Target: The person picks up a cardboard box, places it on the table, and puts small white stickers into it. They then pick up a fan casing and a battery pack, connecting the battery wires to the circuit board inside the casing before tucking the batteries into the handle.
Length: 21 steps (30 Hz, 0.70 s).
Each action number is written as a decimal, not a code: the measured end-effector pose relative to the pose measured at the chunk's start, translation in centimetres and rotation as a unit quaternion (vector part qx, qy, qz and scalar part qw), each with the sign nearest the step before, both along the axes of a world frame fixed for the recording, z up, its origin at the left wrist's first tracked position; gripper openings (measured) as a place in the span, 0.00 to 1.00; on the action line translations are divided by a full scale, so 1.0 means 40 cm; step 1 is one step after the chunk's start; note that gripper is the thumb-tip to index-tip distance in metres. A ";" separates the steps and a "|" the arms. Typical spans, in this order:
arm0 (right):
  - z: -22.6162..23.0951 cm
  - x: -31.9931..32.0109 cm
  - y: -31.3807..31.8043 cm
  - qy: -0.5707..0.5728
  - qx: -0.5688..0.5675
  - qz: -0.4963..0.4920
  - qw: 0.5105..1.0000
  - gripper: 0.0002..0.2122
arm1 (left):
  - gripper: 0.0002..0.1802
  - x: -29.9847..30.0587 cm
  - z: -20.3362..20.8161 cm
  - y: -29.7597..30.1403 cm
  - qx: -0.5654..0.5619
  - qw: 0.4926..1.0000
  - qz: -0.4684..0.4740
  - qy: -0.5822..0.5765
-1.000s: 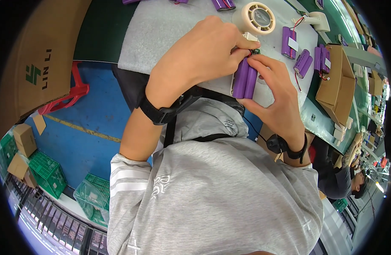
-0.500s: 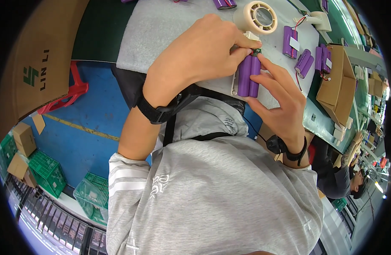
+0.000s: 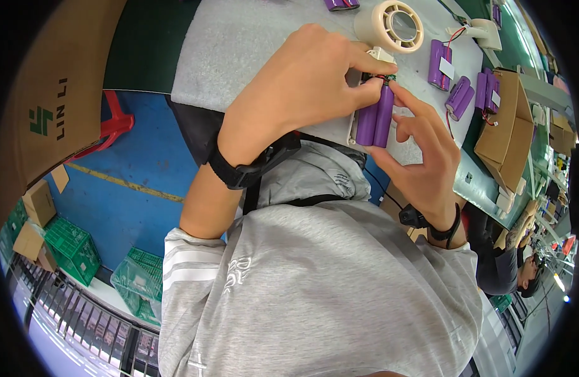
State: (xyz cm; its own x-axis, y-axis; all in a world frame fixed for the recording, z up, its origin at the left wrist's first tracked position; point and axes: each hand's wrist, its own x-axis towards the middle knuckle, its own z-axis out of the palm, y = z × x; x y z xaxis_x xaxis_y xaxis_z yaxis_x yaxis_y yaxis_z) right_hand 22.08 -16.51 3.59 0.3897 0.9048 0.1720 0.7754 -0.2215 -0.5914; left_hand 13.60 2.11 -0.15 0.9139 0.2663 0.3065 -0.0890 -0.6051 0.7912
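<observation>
A purple two-cell battery pack (image 3: pixel 374 124) lies in a white plastic housing (image 3: pixel 380 54), which shows beyond its far end and along its left side. At that far end is a small green circuit board (image 3: pixel 391 78) with thin dark and red wires. My left hand (image 3: pixel 318 78) reaches over from the left, its thumb and index finger pinched around the wires by the board; the fingertips partly hide them. My right hand (image 3: pixel 424 141) grips the pack from the right, index finger at the board end and thumb at the near end, with other fingers curled off the cells.
A cream tape roll (image 3: pixel 363 28) stands just beyond my hands on the grey mat (image 3: pixel 226 47). More purple packs (image 3: pixel 439 65) with wires lie to the right, beside an open cardboard box (image 3: pixel 506 129). A large carton (image 3: pixel 57 81) is at left; a co-worker (image 3: pixel 500 267) sits at right.
My left thumb has shifted nearer along the pack, over the top of the left cell. A curled right finger has lifted off the cells. The whole view has shifted slightly.
</observation>
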 end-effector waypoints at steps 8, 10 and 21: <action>0.005 0.011 0.019 0.042 -0.072 0.001 0.996 0.23 | 0.22 -0.006 0.012 0.011 -0.035 0.998 -0.039 0.043; 0.009 0.017 0.030 0.065 -0.066 -0.002 0.996 0.25 | 0.25 -0.005 0.005 0.006 -0.058 0.998 -0.020 0.024; -0.015 0.017 -0.011 -0.085 -0.026 0.037 0.995 0.32 | 0.29 -0.006 0.024 0.005 -0.110 0.993 -0.021 0.032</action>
